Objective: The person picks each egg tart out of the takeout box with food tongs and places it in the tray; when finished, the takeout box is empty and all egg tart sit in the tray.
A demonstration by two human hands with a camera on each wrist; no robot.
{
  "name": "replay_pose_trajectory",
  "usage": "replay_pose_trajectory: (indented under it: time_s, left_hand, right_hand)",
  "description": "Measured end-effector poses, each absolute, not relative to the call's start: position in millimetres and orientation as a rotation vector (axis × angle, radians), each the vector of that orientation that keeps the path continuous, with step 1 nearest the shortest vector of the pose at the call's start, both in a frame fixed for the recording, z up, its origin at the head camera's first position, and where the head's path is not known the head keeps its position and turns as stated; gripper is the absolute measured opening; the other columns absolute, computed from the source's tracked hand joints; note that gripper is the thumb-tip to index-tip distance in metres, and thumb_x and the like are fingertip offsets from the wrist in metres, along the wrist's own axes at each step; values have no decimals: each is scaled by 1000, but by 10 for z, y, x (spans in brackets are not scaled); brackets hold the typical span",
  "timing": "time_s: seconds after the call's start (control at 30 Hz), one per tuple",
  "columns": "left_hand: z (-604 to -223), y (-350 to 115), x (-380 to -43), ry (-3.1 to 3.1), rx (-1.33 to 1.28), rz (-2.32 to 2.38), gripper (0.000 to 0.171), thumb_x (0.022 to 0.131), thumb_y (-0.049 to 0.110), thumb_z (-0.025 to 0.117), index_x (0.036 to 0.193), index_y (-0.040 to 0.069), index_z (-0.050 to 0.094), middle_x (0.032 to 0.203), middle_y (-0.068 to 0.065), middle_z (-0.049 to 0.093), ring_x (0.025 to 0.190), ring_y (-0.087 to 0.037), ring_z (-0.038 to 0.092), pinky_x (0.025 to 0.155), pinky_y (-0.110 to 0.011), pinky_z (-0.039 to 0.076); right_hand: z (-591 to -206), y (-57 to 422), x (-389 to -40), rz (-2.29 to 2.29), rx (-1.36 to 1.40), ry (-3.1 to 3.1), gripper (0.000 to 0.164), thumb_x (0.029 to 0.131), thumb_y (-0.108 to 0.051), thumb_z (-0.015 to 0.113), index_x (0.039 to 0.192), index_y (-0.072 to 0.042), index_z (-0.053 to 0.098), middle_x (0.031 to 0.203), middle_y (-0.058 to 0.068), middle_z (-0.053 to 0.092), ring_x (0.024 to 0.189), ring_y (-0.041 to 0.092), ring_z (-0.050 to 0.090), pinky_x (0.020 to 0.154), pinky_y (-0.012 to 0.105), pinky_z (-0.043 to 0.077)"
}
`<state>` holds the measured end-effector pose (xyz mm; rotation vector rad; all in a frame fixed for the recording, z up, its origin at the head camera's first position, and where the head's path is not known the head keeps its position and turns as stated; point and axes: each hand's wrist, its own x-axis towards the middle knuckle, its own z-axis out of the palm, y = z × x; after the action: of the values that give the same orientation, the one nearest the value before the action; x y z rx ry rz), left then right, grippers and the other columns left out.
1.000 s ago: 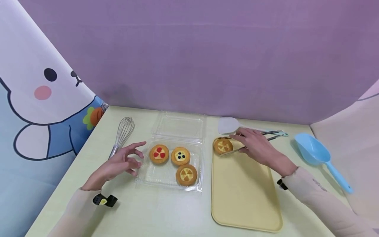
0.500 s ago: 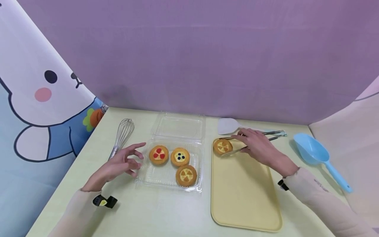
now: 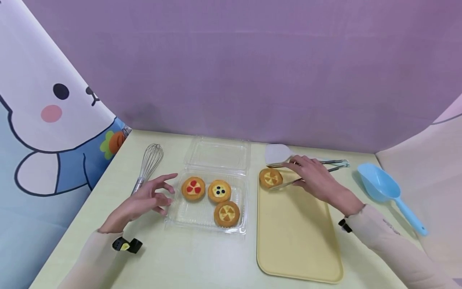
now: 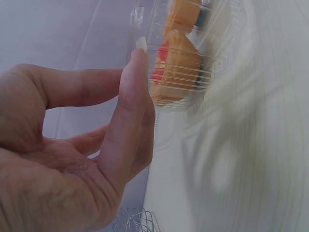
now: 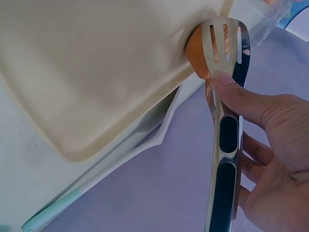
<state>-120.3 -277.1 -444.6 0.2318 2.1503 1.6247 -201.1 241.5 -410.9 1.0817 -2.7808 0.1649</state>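
My right hand holds a pair of metal tongs with dark grips, thumb on one arm and fingers on the other. The tongs' arms stand apart on either side of a tart with orange wedge topping, at the far left corner of the yellow tray. In the right wrist view the slotted head of the tongs covers part of this tart. My left hand hovers beside the clear plastic container, fingers loosely bent, holding nothing. Inside sit a red-topped tart, a blueberry-topped tart and another orange-wedge tart.
The container's lid lies folded back toward the purple backdrop. A whisk lies behind my left hand. Beyond the tray is a white spatula, partly behind the tongs. A blue scoop lies at the far right.
The tongs' far arm has moved slightly off the tart, so the tongs are spread a little wider around it. My left hand stays in place.
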Motion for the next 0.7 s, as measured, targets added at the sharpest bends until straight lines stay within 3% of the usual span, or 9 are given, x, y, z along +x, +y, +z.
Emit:
replay_pose_trajectory:
  time_s: [0.33, 0.7]
  left_hand:
    - [-4435, -2778, -1198, 2166, 210, 1607, 80, 93, -6, 57, 165, 4, 23, 125, -31, 48, 89, -24, 67, 68, -35, 66]
    - [-4462, -2774, -1205, 2167, 214, 1615, 79, 93, -7, 57, 165, 5, 24, 126, -31, 48, 89, -23, 67, 68, -35, 66]
  right_hand:
    - [-3929, 2354, -1927, 146, 1100, -2782, 73, 76, -9, 91, 143, -12, 63, 128, 9, 65, 113, 29, 62, 91, 52, 51]
    - [-3731, 1968, -1804, 140, 1206, -2724, 72, 77, -15, 91, 143, -14, 63, 123, 7, 65, 109, 26, 62, 88, 46, 52]
